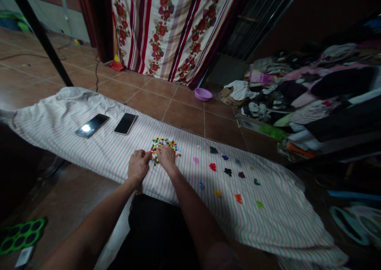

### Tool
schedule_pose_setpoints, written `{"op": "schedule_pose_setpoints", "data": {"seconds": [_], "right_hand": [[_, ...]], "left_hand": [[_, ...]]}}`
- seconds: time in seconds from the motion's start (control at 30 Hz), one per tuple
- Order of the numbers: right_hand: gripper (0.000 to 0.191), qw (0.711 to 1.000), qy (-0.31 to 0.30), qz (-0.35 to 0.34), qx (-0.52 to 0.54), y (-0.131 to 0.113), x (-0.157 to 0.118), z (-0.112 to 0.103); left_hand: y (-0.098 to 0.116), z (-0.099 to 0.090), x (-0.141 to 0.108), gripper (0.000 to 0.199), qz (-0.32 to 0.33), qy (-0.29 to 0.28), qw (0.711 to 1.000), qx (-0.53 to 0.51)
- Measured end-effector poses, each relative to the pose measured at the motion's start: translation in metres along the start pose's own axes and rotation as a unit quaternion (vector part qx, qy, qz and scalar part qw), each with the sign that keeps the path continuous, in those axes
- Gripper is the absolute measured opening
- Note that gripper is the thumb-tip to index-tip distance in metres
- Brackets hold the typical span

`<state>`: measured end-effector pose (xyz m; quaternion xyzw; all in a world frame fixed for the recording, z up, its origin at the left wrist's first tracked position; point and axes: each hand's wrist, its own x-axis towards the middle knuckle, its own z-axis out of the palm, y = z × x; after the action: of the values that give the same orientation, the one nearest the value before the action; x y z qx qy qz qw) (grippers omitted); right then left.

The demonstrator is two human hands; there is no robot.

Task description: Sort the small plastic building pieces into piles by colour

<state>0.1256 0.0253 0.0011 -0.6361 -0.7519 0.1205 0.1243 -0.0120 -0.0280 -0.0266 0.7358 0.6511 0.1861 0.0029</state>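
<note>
A mixed pile of tiny coloured pieces [154, 159], too small to name, lies on the striped cloth in front of me. My right hand [166, 156] reaches into the pile from above, its fingers pressed together and pointing down; whatever they pinch is hidden. At the pile's left edge is my left hand [138, 165], fingers curled and thumb side toward the pieces. I cannot make out what, if anything, it holds. To the right, small heaps sorted by colour sit apart, among them a red heap [212, 167], a black heap [228, 172] and an orange heap [238, 198].
Two phones [93, 125] [126, 123] lie left of the pile on the striped cloth [68, 103]. Beyond it, a purple basin [203, 94] stands on the tiled floor before a floral curtain [175, 28]. Piled clothes [315, 83] fill the right side.
</note>
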Motion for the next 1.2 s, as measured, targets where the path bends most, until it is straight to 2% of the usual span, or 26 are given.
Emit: {"op": "schedule_pose_setpoints", "data": {"seconds": [0.27,0.47,0.67,0.9,1.2], "right_hand": [[0.019,0.998,0.0,0.053,-0.018,-0.01,0.006,-0.002],[0.019,0.997,-0.016,0.072,-0.008,-0.018,0.01,-0.004],[0.019,0.998,-0.017,0.056,0.0,-0.019,0.008,-0.005],[0.013,0.999,-0.004,0.042,0.018,-0.007,0.002,0.0],[0.014,0.987,0.036,-0.019,0.153,0.014,-0.005,0.01]], "left_hand": [[-0.001,0.005,-0.001,0.035,-0.004,0.012,1.0,0.004],[-0.001,0.003,-0.001,0.036,-0.002,0.004,1.0,0.002],[0.0,0.002,0.0,0.035,-0.007,0.0,1.0,-0.005],[0.0,0.003,0.0,0.038,-0.009,-0.002,1.0,0.01],[0.001,0.002,0.001,0.037,-0.015,0.012,1.0,0.015]]}}
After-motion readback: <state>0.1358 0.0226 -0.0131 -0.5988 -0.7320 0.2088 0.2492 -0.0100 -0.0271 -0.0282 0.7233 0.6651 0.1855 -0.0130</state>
